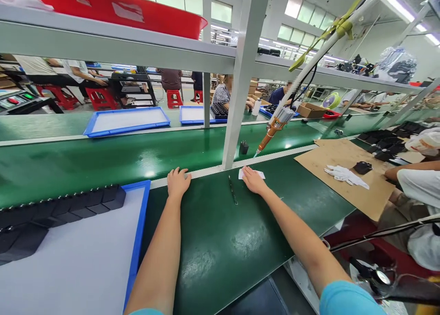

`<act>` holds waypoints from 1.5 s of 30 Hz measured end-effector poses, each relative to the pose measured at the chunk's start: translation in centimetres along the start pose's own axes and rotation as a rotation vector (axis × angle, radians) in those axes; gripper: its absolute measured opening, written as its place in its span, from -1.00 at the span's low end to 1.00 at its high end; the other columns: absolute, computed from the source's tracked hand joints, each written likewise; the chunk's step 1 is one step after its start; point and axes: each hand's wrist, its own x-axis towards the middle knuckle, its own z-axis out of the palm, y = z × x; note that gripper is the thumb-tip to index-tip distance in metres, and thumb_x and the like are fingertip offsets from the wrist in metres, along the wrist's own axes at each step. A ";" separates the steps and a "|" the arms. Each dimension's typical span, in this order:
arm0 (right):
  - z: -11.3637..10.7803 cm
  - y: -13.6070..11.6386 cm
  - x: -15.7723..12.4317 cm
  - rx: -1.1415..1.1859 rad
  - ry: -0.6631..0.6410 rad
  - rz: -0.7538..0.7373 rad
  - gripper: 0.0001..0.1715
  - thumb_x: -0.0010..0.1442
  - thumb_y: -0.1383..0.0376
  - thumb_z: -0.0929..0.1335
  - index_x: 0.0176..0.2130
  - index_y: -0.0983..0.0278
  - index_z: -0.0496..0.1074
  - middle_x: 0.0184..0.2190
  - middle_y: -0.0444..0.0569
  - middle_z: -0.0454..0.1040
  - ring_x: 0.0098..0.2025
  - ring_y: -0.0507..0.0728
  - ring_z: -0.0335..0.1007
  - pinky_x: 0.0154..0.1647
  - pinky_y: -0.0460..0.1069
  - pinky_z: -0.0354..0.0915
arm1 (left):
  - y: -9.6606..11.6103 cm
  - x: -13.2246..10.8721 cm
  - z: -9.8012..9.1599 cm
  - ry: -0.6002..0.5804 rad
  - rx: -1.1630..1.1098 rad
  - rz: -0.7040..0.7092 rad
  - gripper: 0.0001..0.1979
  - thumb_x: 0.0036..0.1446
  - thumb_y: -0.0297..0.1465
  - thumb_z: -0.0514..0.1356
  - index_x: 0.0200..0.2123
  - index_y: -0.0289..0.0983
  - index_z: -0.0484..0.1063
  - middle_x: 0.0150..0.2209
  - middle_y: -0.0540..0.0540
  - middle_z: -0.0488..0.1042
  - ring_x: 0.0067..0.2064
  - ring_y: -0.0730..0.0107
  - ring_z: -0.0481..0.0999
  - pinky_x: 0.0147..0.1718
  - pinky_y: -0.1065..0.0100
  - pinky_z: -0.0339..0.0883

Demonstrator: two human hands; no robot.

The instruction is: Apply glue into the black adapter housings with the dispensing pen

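Observation:
My left hand [178,184] rests with fingers apart on the pale rail [206,172] at the back edge of the green work surface [220,246]. It holds nothing. My right hand [253,180] lies flat, fingers stretched forward, over a small white sheet [260,174] that looks like paper or cloth; part of the sheet is hidden under it. Between the hands lies a slim dark tool [233,190], perhaps tweezers or a pen. An orange electric screwdriver [271,134] hangs tip down just beyond my right hand. Behind the rail, a small black block-shaped part [244,147] stands on the green belt [185,145].
To the left, a blue-rimmed tray [146,205] carries a row of black boxes [85,207]. A grey post [237,99] rises between my hands. Cardboard [343,168] with a white glove [347,176] lies to the right, beside a co-worker's white sleeve [419,186]. A red bin [103,8] sits overhead.

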 end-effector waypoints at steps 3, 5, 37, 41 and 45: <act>-1.1 1.5 -0.4 -0.013 0.016 0.094 -0.42 0.35 0.27 0.06 0.29 0.41 0.12 0.33 0.19 0.05 0.37 0.26 -0.07 0.30 0.23 0.02 | -0.1 -0.3 -0.2 -0.007 0.011 0.008 -0.55 0.22 -0.26 0.00 0.11 -0.26 0.41 0.23 -0.22 0.28 0.27 0.05 0.17 0.25 0.14 0.01; -2.2 3.1 -0.8 -0.027 0.042 0.182 -0.39 0.34 0.31 0.03 0.27 0.55 0.10 0.30 0.37 0.05 0.35 0.37 -0.05 0.26 0.32 0.03 | 0.0 -0.5 -0.2 -0.005 0.018 -0.002 -0.55 0.22 -0.25 0.00 0.10 -0.23 0.42 0.23 -0.20 0.27 0.27 0.03 0.16 0.25 0.12 0.01; -2.9 8.2 -40.6 0.063 0.493 0.439 -0.59 0.26 0.21 0.22 0.04 0.10 0.46 0.03 -0.12 0.50 0.04 0.21 0.47 0.03 0.07 0.45 | 1.5 -0.7 -0.4 -0.124 0.166 -0.023 -0.32 0.26 -0.01 -0.24 0.31 -0.22 0.09 0.37 -0.21 -0.01 0.35 -0.14 -0.06 0.27 -0.15 -0.21; -2.9 4.4 -33.8 0.171 0.523 0.237 -0.53 0.28 0.31 0.19 0.14 0.18 0.38 0.16 -0.02 0.38 0.17 0.17 0.34 0.24 0.09 0.27 | 1.4 -0.5 -0.3 -0.138 0.168 -0.050 -0.29 0.25 0.01 -0.23 0.32 -0.24 0.08 0.37 -0.29 -0.05 0.36 -0.20 -0.09 0.26 -0.13 -0.21; -0.4 -3.7 -29.4 0.224 0.368 -0.144 -0.39 0.24 0.51 0.09 0.18 0.22 0.31 0.15 0.03 0.38 0.24 0.12 0.24 0.27 0.16 0.23 | 1.2 -0.3 -0.2 -0.160 0.169 -0.046 -0.29 0.24 0.01 -0.21 0.32 -0.24 0.07 0.37 -0.30 -0.07 0.36 -0.22 -0.10 0.26 -0.13 -0.22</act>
